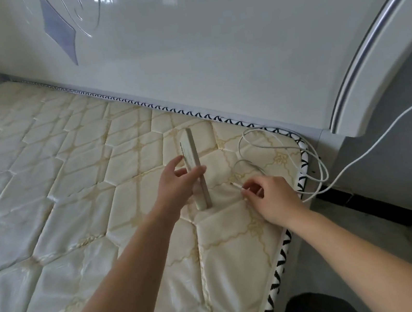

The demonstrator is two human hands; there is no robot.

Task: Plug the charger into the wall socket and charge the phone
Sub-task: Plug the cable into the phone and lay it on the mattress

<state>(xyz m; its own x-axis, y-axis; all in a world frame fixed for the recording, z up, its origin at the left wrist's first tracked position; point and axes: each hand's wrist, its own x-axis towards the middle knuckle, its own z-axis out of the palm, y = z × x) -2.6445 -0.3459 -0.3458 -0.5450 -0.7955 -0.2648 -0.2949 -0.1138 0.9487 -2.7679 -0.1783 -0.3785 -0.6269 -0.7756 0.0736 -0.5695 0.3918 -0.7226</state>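
light: soft daylight | glare: glossy headboard (215, 54) | edges: wide-angle bending | shadows: faint

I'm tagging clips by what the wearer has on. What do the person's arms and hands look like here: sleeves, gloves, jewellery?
Both forearms are bare right to the picture's edge, so no sleeves show. The left hand and the right hand are ungloved. No rings, watch or bracelet are visible on the fingers or wrists that face the camera, and no markings show. Whatever is worn higher up the arms is out of view.
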